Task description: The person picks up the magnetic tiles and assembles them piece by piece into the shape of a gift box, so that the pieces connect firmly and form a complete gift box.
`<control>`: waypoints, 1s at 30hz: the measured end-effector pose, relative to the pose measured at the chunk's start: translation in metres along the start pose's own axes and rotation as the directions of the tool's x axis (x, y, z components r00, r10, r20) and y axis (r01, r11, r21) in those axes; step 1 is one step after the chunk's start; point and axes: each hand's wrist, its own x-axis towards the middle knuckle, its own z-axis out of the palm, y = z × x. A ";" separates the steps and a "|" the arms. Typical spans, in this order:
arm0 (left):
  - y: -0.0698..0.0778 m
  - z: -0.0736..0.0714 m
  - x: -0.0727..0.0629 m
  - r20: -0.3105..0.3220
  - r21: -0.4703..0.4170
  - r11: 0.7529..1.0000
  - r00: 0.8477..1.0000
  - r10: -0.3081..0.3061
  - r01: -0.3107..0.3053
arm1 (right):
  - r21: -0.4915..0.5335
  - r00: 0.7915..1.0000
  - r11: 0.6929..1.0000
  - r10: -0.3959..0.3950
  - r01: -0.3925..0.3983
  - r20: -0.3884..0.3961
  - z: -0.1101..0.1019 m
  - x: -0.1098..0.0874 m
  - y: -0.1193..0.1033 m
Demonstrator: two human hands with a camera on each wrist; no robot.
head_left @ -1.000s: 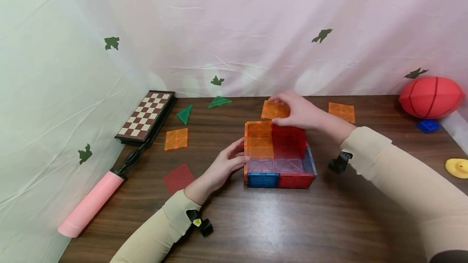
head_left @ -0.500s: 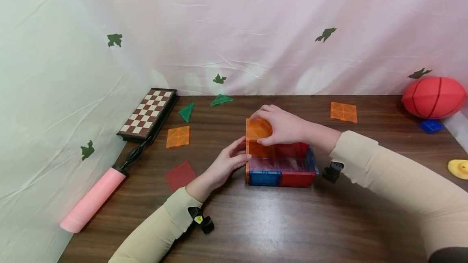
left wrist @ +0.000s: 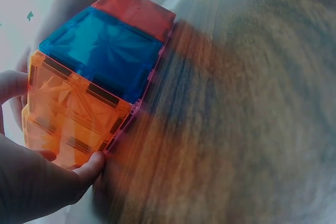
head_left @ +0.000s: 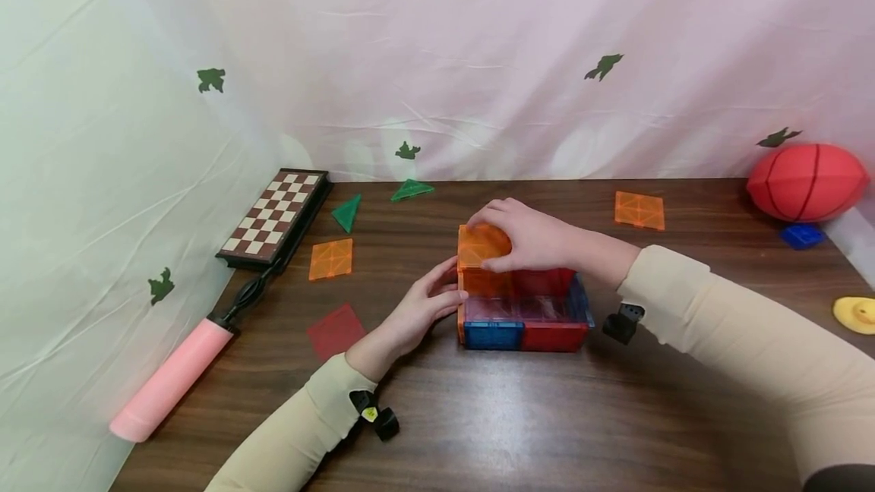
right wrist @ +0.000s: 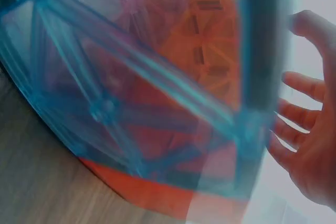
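Note:
A low box of see-through magnetic tiles point(head_left: 494, 337) stands on the wooden table, with a blue and a red tile in front and a purple floor. My left hand point(head_left: 415, 316) holds its left end, thumb and fingers against the orange side wall point(left wrist: 73, 106). Above the back left corner, my right hand point(head_left: 529, 240) pinches an orange square magnetic tile point(head_left: 473, 250), whose right part is hidden under the fingers. In the right wrist view the box's blue end wall point(right wrist: 105, 108) fills the near side, with the right hand's fingers point(right wrist: 296, 111) beyond it.
Loose tiles lie around: orange point(head_left: 331, 259), red point(head_left: 336, 331), green triangles point(head_left: 346, 212) to the left, another orange point(head_left: 639, 209) at the back right. A chessboard point(head_left: 273, 215) and pink pump point(head_left: 171, 380) are left; a red ball point(head_left: 807, 182), blue piece point(head_left: 801, 236) and yellow duck point(head_left: 854, 314) right.
My right hand has brought the orange tile left and nearer, from behind the box to above its back left corner. My left hand stays at the box's left end.

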 end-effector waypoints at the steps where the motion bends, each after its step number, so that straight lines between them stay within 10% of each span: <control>1: 0.000 0.000 0.000 0.002 -0.003 1.000 1.000 0.002 -0.002 | 0.007 1.000 1.000 0.003 -0.003 -0.008 -0.003 -0.001 0.002; 8: -0.001 0.001 0.000 0.004 -0.006 1.000 1.000 0.004 -0.004 | 0.186 0.982 0.980 0.107 -0.077 -0.155 -0.023 -0.018 0.030; 14: -0.001 0.000 -0.001 0.002 -0.004 1.000 1.000 0.003 -0.003 | 0.317 0.926 0.931 0.271 -0.183 -0.264 -0.033 -0.046 0.068; 24: -0.001 0.000 -0.002 0.011 0.021 1.000 1.000 0.002 -0.002 | 0.170 0.846 0.905 0.426 -0.391 -0.321 -0.034 -0.090 0.153; 30: 0.000 0.001 -0.002 0.004 0.030 1.000 1.000 0.006 -0.006 | 0.080 0.858 0.900 0.432 -0.428 -0.278 -0.029 -0.112 0.195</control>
